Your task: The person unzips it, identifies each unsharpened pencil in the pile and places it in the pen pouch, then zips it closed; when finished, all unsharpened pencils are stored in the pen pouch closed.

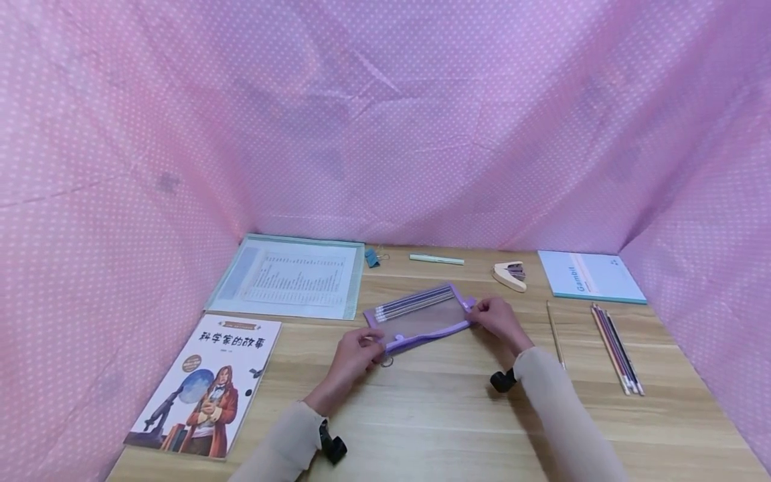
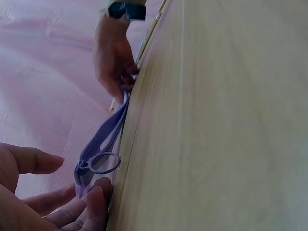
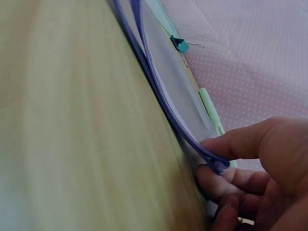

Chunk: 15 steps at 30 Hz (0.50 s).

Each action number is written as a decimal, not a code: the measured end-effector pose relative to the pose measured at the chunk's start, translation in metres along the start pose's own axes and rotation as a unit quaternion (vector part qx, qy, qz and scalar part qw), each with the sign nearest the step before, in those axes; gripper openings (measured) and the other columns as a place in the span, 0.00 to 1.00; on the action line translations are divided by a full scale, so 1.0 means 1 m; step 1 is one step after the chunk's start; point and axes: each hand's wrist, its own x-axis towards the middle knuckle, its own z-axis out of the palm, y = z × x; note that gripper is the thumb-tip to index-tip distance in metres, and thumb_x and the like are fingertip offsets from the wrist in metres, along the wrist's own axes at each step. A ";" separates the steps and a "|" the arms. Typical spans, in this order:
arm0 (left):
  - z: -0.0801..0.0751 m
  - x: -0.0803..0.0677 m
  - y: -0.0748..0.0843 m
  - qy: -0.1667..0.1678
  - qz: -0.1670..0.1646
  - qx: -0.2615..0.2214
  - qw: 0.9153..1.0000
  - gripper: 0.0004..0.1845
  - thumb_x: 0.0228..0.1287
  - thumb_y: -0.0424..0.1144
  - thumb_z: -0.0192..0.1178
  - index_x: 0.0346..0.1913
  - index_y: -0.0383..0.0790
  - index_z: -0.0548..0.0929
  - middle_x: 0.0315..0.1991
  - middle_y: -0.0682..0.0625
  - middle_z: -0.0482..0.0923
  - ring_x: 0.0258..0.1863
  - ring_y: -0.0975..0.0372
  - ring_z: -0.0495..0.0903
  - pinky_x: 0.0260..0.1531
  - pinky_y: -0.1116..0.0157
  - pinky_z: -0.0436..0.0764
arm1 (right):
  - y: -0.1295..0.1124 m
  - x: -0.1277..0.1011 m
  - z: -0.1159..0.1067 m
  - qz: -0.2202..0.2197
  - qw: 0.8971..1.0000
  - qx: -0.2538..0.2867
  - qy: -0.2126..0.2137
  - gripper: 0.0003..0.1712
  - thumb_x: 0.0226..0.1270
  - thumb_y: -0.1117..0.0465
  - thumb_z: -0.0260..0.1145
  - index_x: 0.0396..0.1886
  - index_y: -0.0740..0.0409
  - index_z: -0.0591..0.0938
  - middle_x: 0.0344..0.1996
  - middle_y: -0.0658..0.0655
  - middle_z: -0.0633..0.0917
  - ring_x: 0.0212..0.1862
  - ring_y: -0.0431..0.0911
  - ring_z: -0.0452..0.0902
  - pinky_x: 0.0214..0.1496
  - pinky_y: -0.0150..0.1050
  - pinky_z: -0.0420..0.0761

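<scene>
Holding the purple pencil bag (image 1: pixel 421 317) flat in the middle of the wooden table (image 1: pixel 458 415), I pinch one end in each hand. A few pencils (image 1: pixel 414 302) are already inside. More loose pencils (image 1: pixel 616 348) still lie far right. My left hand (image 1: pixel 354 353) pinches the near-left end by the zipper ring (image 2: pixel 103 162). My right hand (image 1: pixel 498 316) pinches the right end.

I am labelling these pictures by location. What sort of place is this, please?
Probably a study desk set up for recording: a wooden table with pink dotted fabric hung around it, a purple mesh pencil case held by both hands, loose pencils and an illustrated book.
</scene>
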 end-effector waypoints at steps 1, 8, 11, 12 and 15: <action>0.000 0.003 0.000 0.003 -0.001 -0.002 1.000 0.16 0.62 0.33 0.63 0.51 0.30 0.83 0.29 0.46 0.85 0.22 0.64 0.75 0.21 0.70 0.74 | 0.002 -0.003 -0.001 -0.003 1.000 -0.006 -0.005 0.11 0.59 0.57 0.70 0.29 0.62 0.83 0.21 0.48 0.77 0.27 0.42 0.69 0.28 0.33 0.69; 0.000 0.034 0.002 0.014 0.009 -0.018 1.000 0.11 0.61 0.31 0.65 0.45 0.30 0.86 0.29 0.44 0.86 0.22 0.66 0.78 0.24 0.70 0.79 | 0.007 -0.021 -0.013 -0.015 0.998 -0.052 -0.041 0.13 0.62 0.55 0.69 0.26 0.59 0.78 0.20 0.49 0.74 0.26 0.42 0.68 0.27 0.34 0.68; 0.000 0.044 0.005 0.018 0.009 -0.019 1.000 0.10 0.59 0.30 0.65 0.43 0.30 0.87 0.30 0.43 0.87 0.22 0.66 0.79 0.24 0.70 0.80 | 0.005 -0.024 -0.016 -0.006 0.997 -0.060 -0.048 0.14 0.62 0.53 0.69 0.27 0.58 0.78 0.20 0.50 0.75 0.25 0.42 0.68 0.25 0.33 0.68; -0.001 0.047 0.006 0.019 0.010 -0.017 1.000 0.10 0.59 0.29 0.66 0.43 0.30 0.87 0.30 0.42 0.87 0.22 0.66 0.79 0.24 0.70 0.80 | 0.004 -0.025 -0.017 -0.005 0.997 -0.065 -0.047 0.15 0.62 0.53 0.70 0.27 0.59 0.79 0.20 0.50 0.75 0.25 0.43 0.68 0.25 0.33 0.68; -0.003 0.052 0.008 0.018 0.009 -0.014 1.000 0.10 0.57 0.27 0.66 0.42 0.30 0.87 0.32 0.40 0.87 0.23 0.65 0.80 0.24 0.69 0.82 | -0.001 -0.030 -0.016 -0.001 0.995 -0.100 -0.026 0.16 0.63 0.50 0.70 0.28 0.59 0.80 0.21 0.51 0.77 0.25 0.43 0.70 0.25 0.34 0.68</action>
